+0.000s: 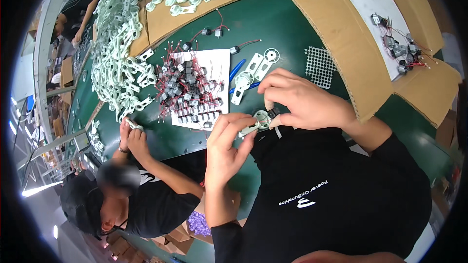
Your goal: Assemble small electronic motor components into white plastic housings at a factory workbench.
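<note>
My left hand [226, 139] pinches a pale green plastic housing [249, 129] between thumb and fingers, just in front of my chest. My right hand [304, 101] is closed at the housing's round end, with thumb and forefinger around a small black part [273, 112]. That part touches or lies against the round rim; my fingers hide its exact kind. Beyond my hands lie two more pale green housings, one with a round end [243, 82] and a flatter one [253, 65]. A spoked white ring [271, 55] sits at the flatter one's end. A blue tool [237, 69] lies partly beneath them.
Small motors with red wires [187, 85] crowd a white board [222, 63]. A large heap of pale green housings [117, 44] lies left. Right are a sheet of round dots [319, 67] and cardboard flaps [336, 34]. A co-worker [141, 190] at left holds a pale part.
</note>
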### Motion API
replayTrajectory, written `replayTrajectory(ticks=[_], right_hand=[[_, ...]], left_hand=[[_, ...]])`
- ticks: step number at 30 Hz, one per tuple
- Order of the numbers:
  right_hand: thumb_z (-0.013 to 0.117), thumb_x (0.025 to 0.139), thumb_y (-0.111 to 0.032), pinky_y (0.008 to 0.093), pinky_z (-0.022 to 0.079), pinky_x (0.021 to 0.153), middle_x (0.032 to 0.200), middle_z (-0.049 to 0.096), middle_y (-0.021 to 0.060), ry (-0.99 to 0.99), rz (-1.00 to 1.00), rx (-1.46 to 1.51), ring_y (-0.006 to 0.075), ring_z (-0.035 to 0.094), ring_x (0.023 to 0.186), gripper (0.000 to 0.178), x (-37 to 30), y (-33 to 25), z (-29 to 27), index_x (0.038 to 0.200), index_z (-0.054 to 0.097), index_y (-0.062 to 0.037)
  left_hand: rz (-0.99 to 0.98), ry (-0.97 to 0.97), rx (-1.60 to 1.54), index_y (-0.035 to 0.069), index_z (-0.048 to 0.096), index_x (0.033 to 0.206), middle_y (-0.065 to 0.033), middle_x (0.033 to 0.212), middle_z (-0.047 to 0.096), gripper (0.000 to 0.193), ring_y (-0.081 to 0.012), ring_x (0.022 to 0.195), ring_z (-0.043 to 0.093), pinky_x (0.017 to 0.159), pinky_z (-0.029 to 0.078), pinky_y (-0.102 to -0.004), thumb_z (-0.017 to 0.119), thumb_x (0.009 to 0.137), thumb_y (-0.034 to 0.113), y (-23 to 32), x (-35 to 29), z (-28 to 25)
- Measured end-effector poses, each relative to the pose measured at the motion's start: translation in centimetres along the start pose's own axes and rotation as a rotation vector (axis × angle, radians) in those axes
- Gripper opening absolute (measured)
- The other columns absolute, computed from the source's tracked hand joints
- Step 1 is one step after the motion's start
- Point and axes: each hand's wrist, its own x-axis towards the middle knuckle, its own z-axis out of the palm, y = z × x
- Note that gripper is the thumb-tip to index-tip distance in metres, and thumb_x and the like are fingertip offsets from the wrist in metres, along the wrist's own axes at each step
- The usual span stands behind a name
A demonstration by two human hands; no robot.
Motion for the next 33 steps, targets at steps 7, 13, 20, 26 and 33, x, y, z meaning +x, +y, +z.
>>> replayTrajectory(ticks=[7,13,20,26,33], right_hand=[[0.102,0.086,-0.015,0.0488,0.055,0.115,0.143,0.070,0.0155,0.019,-0.017,0.167,0.0377,0.066,0.138,0.038,0.1,0.5,1.0,0.104,0.070,-0.0053],[0.103,0.091,-0.015,0.0474,0.051,0.127,0.153,0.070,0.0136,0.190,-0.022,0.368,0.0323,0.063,0.152,0.033,-0.2,0.8,2.1,0.107,0.074,-0.0068],[0.100,0.095,-0.008,0.0467,0.046,0.131,0.164,0.060,0.0182,0.275,0.037,0.848,0.0270,0.060,0.154,0.040,-0.6,1.8,5.0,0.125,0.074,-0.0044],[0.094,0.099,-0.001,0.0406,0.058,0.115,0.158,0.062,0.0143,0.283,0.085,0.764,0.0223,0.063,0.146,0.063,-1.0,1.3,2.4,0.155,0.066,-0.0021],[0.079,0.119,-0.030,0.0257,0.054,0.061,0.101,0.078,0.0042,0.051,0.347,0.950,0.0087,0.071,0.079,0.045,0.1,-0.7,1.3,0.152,0.069,-0.0018]], left_hand=[[-0.066,0.111,-0.143,0.001,0.081,0.126,-0.0141,0.122,0.082,0.040,-0.0322,0.115,0.078,0.104,0.060,-0.0413,0.094,0.089,-0.007,-1.1,-0.5,1.9],[-0.130,0.225,-0.569,-0.001,0.074,0.125,-0.0179,0.131,0.081,0.040,-0.0274,0.127,0.077,0.112,0.060,-0.0412,0.093,0.092,-0.013,-2.2,-1.1,3.3],[-0.039,0.351,-0.729,-0.002,0.070,0.128,-0.0240,0.133,0.079,0.044,-0.0294,0.131,0.075,0.116,0.060,-0.0435,0.090,0.092,-0.017,-3.0,-0.9,4.7],[0.087,0.460,-0.645,-0.001,0.071,0.127,-0.0245,0.134,0.081,0.044,-0.0303,0.131,0.074,0.114,0.061,-0.0431,0.090,0.090,-0.018,-2.6,-0.5,4.5],[0.160,0.471,-0.338,0.002,0.075,0.118,-0.0197,0.128,0.089,0.040,-0.0324,0.123,0.077,0.109,0.060,-0.0455,0.098,0.086,-0.009,-1.6,0.0,4.3]])
